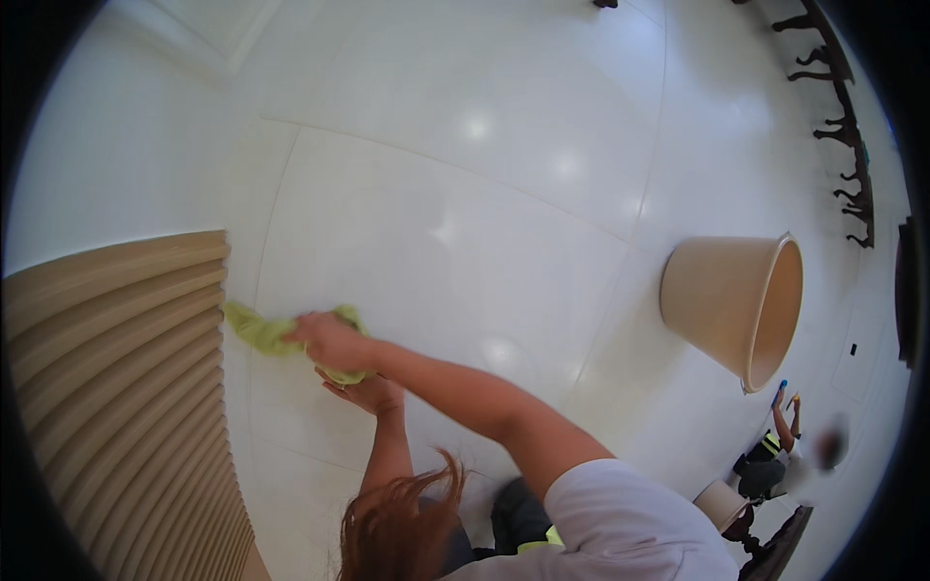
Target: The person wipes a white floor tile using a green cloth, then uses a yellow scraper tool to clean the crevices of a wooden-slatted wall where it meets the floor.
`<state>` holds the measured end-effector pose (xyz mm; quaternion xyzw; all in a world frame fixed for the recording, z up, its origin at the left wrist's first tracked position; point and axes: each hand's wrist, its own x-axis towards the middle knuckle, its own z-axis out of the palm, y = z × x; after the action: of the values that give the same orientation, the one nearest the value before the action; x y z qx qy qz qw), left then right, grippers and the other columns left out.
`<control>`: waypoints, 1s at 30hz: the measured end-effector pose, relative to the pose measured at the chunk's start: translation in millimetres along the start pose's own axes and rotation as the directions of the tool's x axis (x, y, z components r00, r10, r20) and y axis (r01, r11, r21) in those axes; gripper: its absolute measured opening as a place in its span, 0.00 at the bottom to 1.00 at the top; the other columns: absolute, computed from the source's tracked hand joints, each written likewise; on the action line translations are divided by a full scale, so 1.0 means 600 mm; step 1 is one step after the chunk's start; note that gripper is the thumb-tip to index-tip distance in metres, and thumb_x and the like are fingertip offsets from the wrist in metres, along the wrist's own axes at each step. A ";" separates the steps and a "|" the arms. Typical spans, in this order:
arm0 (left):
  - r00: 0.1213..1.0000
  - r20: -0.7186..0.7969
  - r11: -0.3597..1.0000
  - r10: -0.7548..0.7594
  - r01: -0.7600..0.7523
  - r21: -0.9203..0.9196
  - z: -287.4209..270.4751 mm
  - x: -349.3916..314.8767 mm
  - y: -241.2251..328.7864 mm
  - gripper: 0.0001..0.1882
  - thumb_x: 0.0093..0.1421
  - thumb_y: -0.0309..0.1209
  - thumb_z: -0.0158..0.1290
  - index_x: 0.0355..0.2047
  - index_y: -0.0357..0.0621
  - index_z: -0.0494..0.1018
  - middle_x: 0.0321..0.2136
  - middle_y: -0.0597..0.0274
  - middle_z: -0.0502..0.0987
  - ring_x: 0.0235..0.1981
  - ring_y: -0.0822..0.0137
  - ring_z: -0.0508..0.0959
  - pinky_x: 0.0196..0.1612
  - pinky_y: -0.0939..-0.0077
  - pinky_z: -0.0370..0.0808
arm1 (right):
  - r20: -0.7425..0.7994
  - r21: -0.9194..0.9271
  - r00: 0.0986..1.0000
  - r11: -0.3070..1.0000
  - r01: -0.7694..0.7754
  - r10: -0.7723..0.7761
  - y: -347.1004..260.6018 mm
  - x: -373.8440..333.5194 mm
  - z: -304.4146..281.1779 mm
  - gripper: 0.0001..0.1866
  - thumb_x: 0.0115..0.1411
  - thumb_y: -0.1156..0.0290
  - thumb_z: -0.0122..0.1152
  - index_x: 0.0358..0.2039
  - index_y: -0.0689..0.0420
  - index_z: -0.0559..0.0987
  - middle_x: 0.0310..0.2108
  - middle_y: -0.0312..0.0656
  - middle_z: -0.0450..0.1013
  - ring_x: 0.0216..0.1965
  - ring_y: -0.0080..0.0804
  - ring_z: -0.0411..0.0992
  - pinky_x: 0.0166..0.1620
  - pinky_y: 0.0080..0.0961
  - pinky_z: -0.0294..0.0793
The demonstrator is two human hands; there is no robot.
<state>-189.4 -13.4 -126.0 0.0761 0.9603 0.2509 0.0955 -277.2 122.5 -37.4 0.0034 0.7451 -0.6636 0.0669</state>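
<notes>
A light, limp weight can be expected of the yellow-green cloth [256, 332]: it is likely to be soft, easily bunched and hard to damage, and any stiffness would come only from folding or twisting. Whether it is wet cannot be told; if it is, more weight and some slipperiness would be added. A hold is best taken on the thick, gathered part, with the thin end at the left left for a lighter pinch.

The cloth is seen as a crumpled bundle between the hands, with a narrow, rumpled tail stretched leftward. Its colour is even and pale; its weave is lost to blur. It is located left of the middle, over the glossy white tiled floor [455, 252], though contact with the floor cannot be judged.

The bundle is gripped from above by the right hand [334, 341], its fingers curled into the folds. The near side of the bundle is met by the left hand [376, 394], some fingers extended; how tightly they are closed cannot be told.

By the tail, the left side is bounded by a ribbed, wood-coloured panel [116, 334]. Well apart at the right, a beige bucket [712, 295] is seen.
</notes>
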 end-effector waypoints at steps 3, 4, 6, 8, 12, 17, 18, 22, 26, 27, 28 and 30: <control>0.996 -0.083 0.899 0.031 0.008 0.439 -0.007 -0.003 0.081 0.40 0.63 0.50 0.36 0.64 0.30 0.43 0.65 0.42 0.43 0.67 0.45 0.43 0.65 0.49 0.40 | -0.294 0.269 0.934 0.955 -0.122 0.202 0.031 -0.051 -0.165 0.24 0.59 0.69 0.48 0.56 0.62 0.67 0.53 0.49 0.66 0.52 0.35 0.65 0.56 0.31 0.62; 0.992 -0.109 0.902 0.056 -0.003 0.432 -0.012 -0.004 0.096 0.38 0.64 0.48 0.37 0.63 0.30 0.45 0.65 0.41 0.44 0.66 0.45 0.45 0.65 0.51 0.42 | -0.511 0.177 0.829 0.972 -0.157 0.227 0.064 -0.072 -0.222 0.24 0.63 0.64 0.46 0.57 0.62 0.66 0.53 0.50 0.67 0.52 0.33 0.66 0.56 0.31 0.62; 0.989 -0.140 0.910 0.048 0.015 0.415 -0.031 0.006 0.075 0.39 0.63 0.48 0.38 0.64 0.30 0.44 0.65 0.41 0.43 0.66 0.44 0.43 0.65 0.48 0.41 | -0.686 0.232 0.665 0.955 -0.186 0.296 0.060 -0.074 -0.345 0.21 0.60 0.69 0.47 0.54 0.61 0.68 0.51 0.53 0.67 0.49 0.42 0.68 0.54 0.34 0.65; 0.992 -0.117 0.920 0.045 0.005 0.392 -0.029 0.003 0.078 0.40 0.62 0.48 0.40 0.64 0.29 0.43 0.65 0.40 0.42 0.67 0.43 0.42 0.65 0.47 0.39 | -0.874 -0.045 0.481 0.974 -0.224 0.070 0.083 -0.094 -0.473 0.23 0.57 0.71 0.47 0.55 0.57 0.69 0.48 0.55 0.66 0.49 0.48 0.67 0.54 0.37 0.64; 0.993 -0.098 0.928 0.064 -0.023 0.371 -0.024 -0.001 0.086 0.40 0.62 0.48 0.40 0.64 0.30 0.42 0.65 0.40 0.41 0.67 0.44 0.42 0.65 0.47 0.40 | -0.887 -0.448 0.452 0.406 -0.796 -0.094 0.146 -0.022 -0.551 0.28 0.56 0.59 0.50 0.59 0.49 0.67 0.56 0.55 0.60 0.57 0.50 0.60 0.59 0.42 0.58; 0.997 -0.071 0.932 0.017 0.010 0.363 -0.036 0.000 0.069 0.40 0.63 0.48 0.39 0.64 0.28 0.42 0.65 0.39 0.40 0.67 0.43 0.41 0.65 0.47 0.38 | -0.677 -0.539 0.736 0.685 -0.491 -0.004 0.108 0.129 -0.328 0.24 0.55 0.65 0.51 0.51 0.62 0.71 0.57 0.55 0.60 0.54 0.50 0.62 0.58 0.47 0.57; 0.998 -0.068 0.933 0.013 0.012 0.360 -0.036 0.000 0.066 0.40 0.63 0.48 0.38 0.64 0.28 0.42 0.65 0.39 0.40 0.67 0.43 0.41 0.65 0.47 0.38 | -0.452 -0.840 0.863 0.434 -0.326 -0.227 0.093 0.137 -0.263 0.21 0.56 0.68 0.50 0.48 0.64 0.73 0.56 0.54 0.62 0.53 0.51 0.62 0.58 0.46 0.58; 0.985 -0.122 0.932 0.118 -0.068 0.357 -0.014 -0.013 0.080 0.38 0.64 0.45 0.38 0.64 0.31 0.39 0.66 0.41 0.40 0.67 0.46 0.42 0.66 0.50 0.39 | -0.272 -0.644 0.962 0.746 -0.170 -0.015 0.072 0.072 -0.050 0.20 0.46 0.77 0.53 0.42 0.54 0.80 0.60 0.46 0.60 0.57 0.48 0.58 0.61 0.39 0.55; 0.991 -0.076 0.971 0.111 -0.092 0.220 -0.049 0.002 0.002 0.40 0.62 0.41 0.44 0.64 0.30 0.38 0.66 0.41 0.38 0.67 0.48 0.40 0.66 0.54 0.38 | 0.006 -0.393 1.000 0.919 0.005 -0.003 0.005 -0.017 0.054 0.27 0.47 0.74 0.59 0.52 0.49 0.75 0.60 0.47 0.59 0.62 0.46 0.53 0.63 0.37 0.52; 0.979 -0.116 0.986 0.168 -0.169 0.002 -0.058 -0.015 -0.009 0.41 0.62 0.41 0.45 0.64 0.30 0.38 0.66 0.41 0.38 0.68 0.48 0.39 0.66 0.55 0.38 | -0.078 -0.240 0.991 0.963 -0.126 0.110 0.000 -0.047 0.047 0.28 0.47 0.75 0.59 0.52 0.47 0.75 0.60 0.47 0.60 0.62 0.46 0.53 0.63 0.37 0.53; 0.961 -0.132 0.962 0.242 -0.256 -0.099 -0.074 -0.044 -0.012 0.40 0.60 0.37 0.47 0.64 0.30 0.40 0.66 0.38 0.38 0.67 0.44 0.39 0.65 0.49 0.36 | -0.214 -0.141 0.968 0.977 -0.162 0.130 0.014 -0.103 0.011 0.29 0.47 0.77 0.57 0.53 0.44 0.74 0.59 0.48 0.60 0.61 0.45 0.55 0.62 0.37 0.55; 0.950 -0.048 0.948 0.310 -0.313 -0.061 -0.132 -0.108 -0.033 0.41 0.60 0.38 0.48 0.65 0.33 0.40 0.66 0.38 0.38 0.67 0.44 0.39 0.65 0.47 0.36 | -0.413 -0.259 0.908 0.948 -0.187 0.066 0.056 -0.261 -0.097 0.28 0.51 0.74 0.56 0.56 0.51 0.69 0.57 0.50 0.62 0.59 0.47 0.57 0.62 0.37 0.55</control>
<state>-145.8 -80.1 -58.8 0.2187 0.9288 0.2968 0.0393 -124.4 197.0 -48.0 0.1773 0.8311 -0.5254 -0.0432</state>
